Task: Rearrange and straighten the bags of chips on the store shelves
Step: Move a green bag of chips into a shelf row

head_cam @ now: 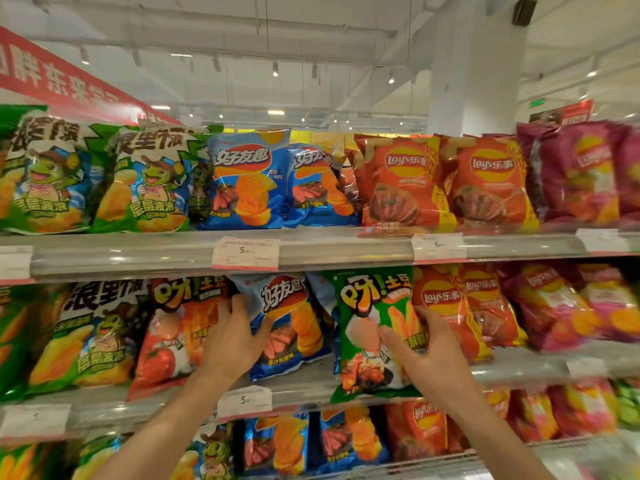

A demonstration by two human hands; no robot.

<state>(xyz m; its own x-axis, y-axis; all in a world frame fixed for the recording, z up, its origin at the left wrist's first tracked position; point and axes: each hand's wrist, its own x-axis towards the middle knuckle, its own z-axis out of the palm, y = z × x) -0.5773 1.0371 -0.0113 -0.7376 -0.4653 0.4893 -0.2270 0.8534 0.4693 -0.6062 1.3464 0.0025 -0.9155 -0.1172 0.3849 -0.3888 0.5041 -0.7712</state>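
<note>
Head view, hands [232,336] [427,353] gripping blue bag [289,327], green bag [375,336]

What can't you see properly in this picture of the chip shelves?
- The blue bag, head view: its left edge is covered by the left hand.
- The green bag: its right side is hidden under the right hand.
- Price tag on the upper shelf: the print is too small and soft to read beyond a 5.
- Purple bags at the far right: blurred, and cut off by the picture's edge.
</note>
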